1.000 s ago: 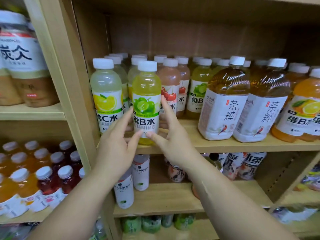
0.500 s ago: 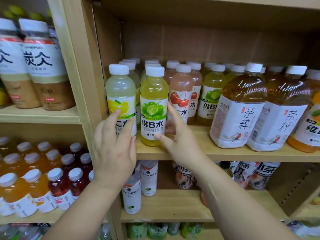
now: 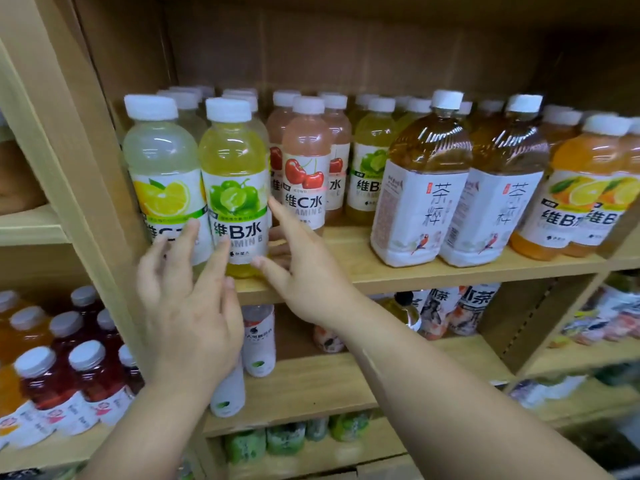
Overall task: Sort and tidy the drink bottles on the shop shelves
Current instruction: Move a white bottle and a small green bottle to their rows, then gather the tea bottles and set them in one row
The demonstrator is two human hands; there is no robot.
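Bottle: lime bottle stands at the left end of the shelf, on its front edge.
Grips: my left grip and right grip are spread wide beside it, holding nothing.
Risk: my nudge could topple it off.

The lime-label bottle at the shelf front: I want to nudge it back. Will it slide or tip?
The lime-label bottle looks full, so probably heavy and steady. Tall and narrow, it may tip if pushed high. It stands near the shelf edge, so a wobble might drop it.
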